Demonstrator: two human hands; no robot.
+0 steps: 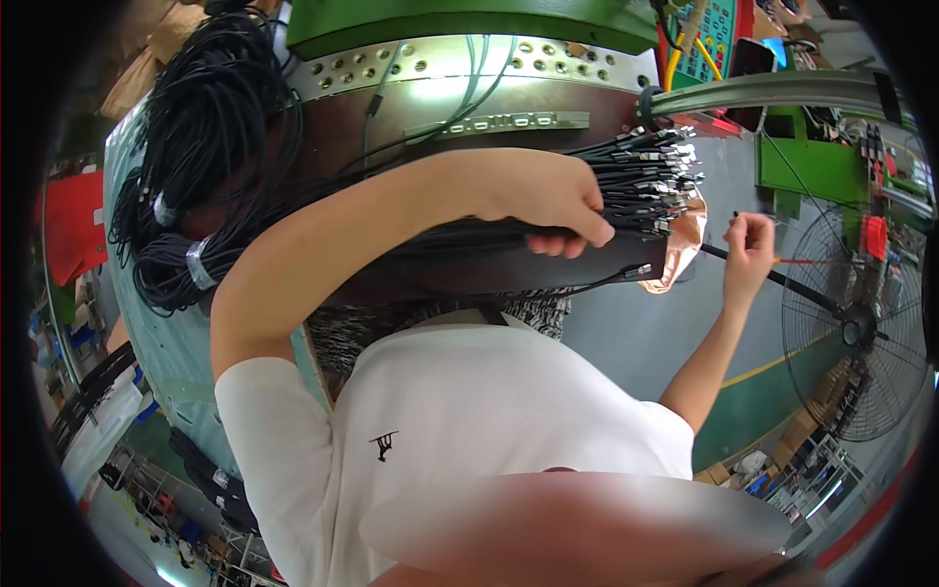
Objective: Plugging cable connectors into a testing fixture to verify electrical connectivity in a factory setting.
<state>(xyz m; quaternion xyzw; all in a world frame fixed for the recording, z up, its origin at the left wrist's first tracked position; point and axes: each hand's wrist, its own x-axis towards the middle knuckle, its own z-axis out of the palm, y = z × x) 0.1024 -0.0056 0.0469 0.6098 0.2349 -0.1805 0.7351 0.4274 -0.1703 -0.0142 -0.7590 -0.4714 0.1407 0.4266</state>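
My left arm reaches across the brown work table (411,279). My left hand (562,210) lies closed over a thick bundle of black cables (626,186), its fingers curled at the near side. Bright metal connectors (675,171) sit at the bundle's right end, past my hand. One single cable (611,279) with a metal end lies apart, closer to me. Off the table's right edge, my right hand (751,245) is raised and closed. A small dark tip and a thin red piece show beside it; I cannot make out what its fingers hold.
Coiled black cables (210,108) with taped ties pile up on the left. A green machine (469,24) with a perforated metal plate (440,67) stands at the back. Brown paper (680,249) hangs by the connectors. A large fan (859,323) stands at right, near a metal rail (773,95).
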